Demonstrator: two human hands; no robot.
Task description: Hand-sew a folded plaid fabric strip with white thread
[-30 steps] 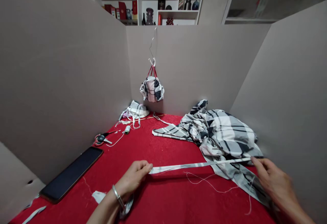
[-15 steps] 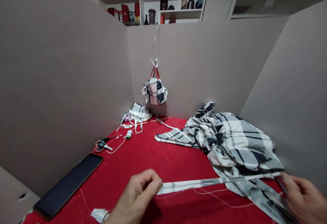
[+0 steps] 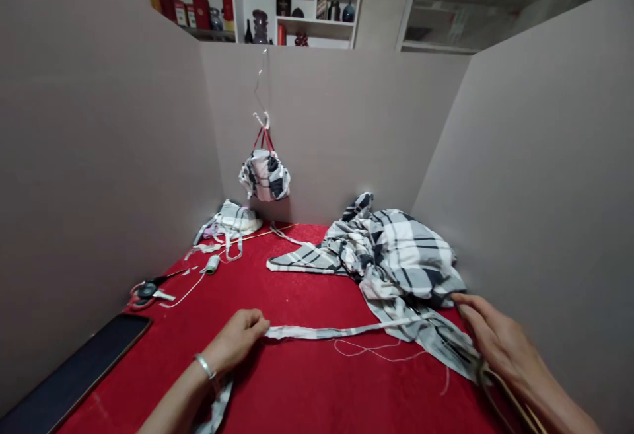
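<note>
We have the narrow grey-and-white cloth strip point(image 3: 317, 333) lying across the front of the red cloth-covered table point(image 3: 307, 397), its right part over the crumpled black, white and grey plaid fabric point(image 3: 411, 249). The thumb and fingers of our left hand point(image 3: 242, 335) are clamped on the strip's near-left stretch, while a loose tail hangs below that wrist. The fingers of our right hand point(image 3: 500, 338) reach out beside the strip's right end; we cannot tell whether they grip anything. Under that palm sits a blurred dark tool with a looped handle point(image 3: 481, 376), probably scissors, its slim front part over the fabric. With the strip slack and only the left grip certain, we judge that it could twist or slide out of line if the right end has no hold. The fine white thread point(image 3: 369, 349) lies in loose loops just in front of the strip, so a sideways pull might drag it into a knot. If the tool's blades are sharp and close carelessly, they could nick the fabric beneath, because cloth and strip share much the same colours. The tail could also snag on the silver bracelet point(image 3: 205, 366) if the left arm were drawn back.
</note>
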